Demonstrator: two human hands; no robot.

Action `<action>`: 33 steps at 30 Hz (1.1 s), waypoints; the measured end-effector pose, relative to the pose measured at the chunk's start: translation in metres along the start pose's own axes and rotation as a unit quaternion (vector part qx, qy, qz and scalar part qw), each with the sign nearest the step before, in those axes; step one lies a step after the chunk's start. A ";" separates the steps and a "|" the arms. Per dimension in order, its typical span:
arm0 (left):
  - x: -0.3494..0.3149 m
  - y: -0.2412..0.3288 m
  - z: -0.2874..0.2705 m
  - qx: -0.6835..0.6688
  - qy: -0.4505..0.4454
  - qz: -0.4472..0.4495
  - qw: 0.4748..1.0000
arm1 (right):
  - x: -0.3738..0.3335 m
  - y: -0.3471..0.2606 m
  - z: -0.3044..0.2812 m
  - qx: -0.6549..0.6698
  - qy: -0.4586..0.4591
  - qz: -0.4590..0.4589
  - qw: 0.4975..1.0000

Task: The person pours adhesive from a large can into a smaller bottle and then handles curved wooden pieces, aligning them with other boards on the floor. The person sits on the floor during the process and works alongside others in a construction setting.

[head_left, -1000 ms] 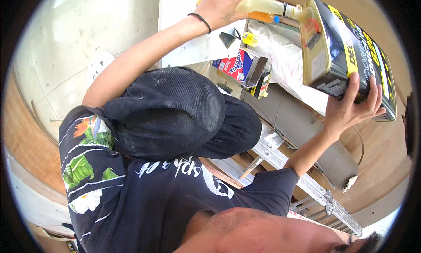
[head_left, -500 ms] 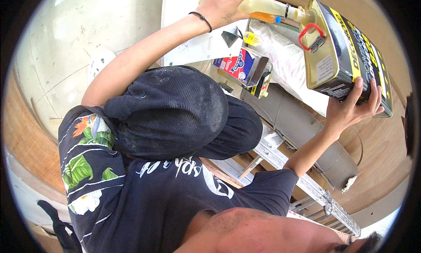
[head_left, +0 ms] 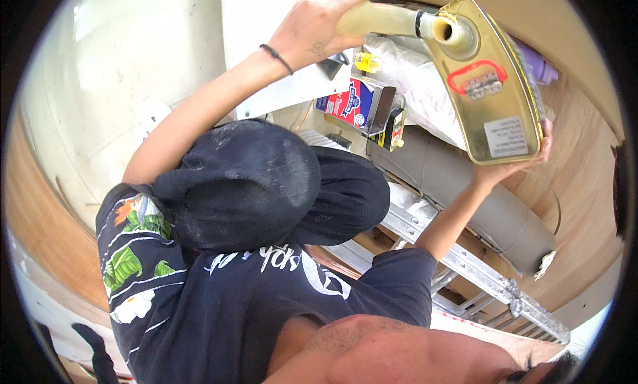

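A black cap (head_left: 249, 184), dusted with pale smudges, covers the head. The black short-sleeved shirt (head_left: 266, 304) bears white lettering across the chest and a floral print of green leaves, white and orange blossoms. A thin dark band (head_left: 276, 58) circles one wrist.

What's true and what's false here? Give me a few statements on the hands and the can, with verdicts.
1. The left hand grips the pale spout of the gold metal can. True.
2. The right hand hangs free, clear of the can. False: it props up the can's lower end, fingers around its edge.
3. A red handle sits on the can's face. True.
4. The person wears a white cap. False: the cap is black.
5. A dark wristband circles the left wrist. True.
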State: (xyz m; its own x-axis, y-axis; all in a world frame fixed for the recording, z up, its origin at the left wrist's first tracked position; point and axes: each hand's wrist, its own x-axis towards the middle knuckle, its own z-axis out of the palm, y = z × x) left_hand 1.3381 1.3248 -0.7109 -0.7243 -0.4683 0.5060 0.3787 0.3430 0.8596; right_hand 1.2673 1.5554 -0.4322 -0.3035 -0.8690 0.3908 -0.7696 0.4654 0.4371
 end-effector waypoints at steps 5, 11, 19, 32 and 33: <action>0.009 0.033 -0.013 -0.040 -0.032 0.023 0.998 | -0.107 0.032 0.031 -0.008 -0.100 0.145 0.984; 0.012 0.040 -0.015 -0.005 -0.016 0.052 0.998 | -0.173 0.044 0.070 -0.018 -0.128 0.204 0.970; 0.000 -0.017 -0.031 0.039 0.041 -0.130 0.990 | -0.113 0.043 0.083 0.254 0.167 0.406 0.862; -0.020 -0.059 -0.036 0.065 -0.023 -0.071 0.995 | -0.193 0.082 0.090 0.218 0.295 0.445 0.817; -0.017 -0.058 -0.038 0.078 -0.020 -0.052 0.995 | -0.203 0.083 0.076 0.167 0.335 0.483 0.791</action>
State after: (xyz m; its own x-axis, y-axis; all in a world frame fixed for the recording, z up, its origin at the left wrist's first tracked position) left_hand 1.3501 1.2817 -0.7663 -0.7786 -0.4757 0.4092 0.2095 0.4177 0.8841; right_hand 1.2224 1.7580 -0.5368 -0.5610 0.2019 0.8028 -0.4998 0.6905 -0.5229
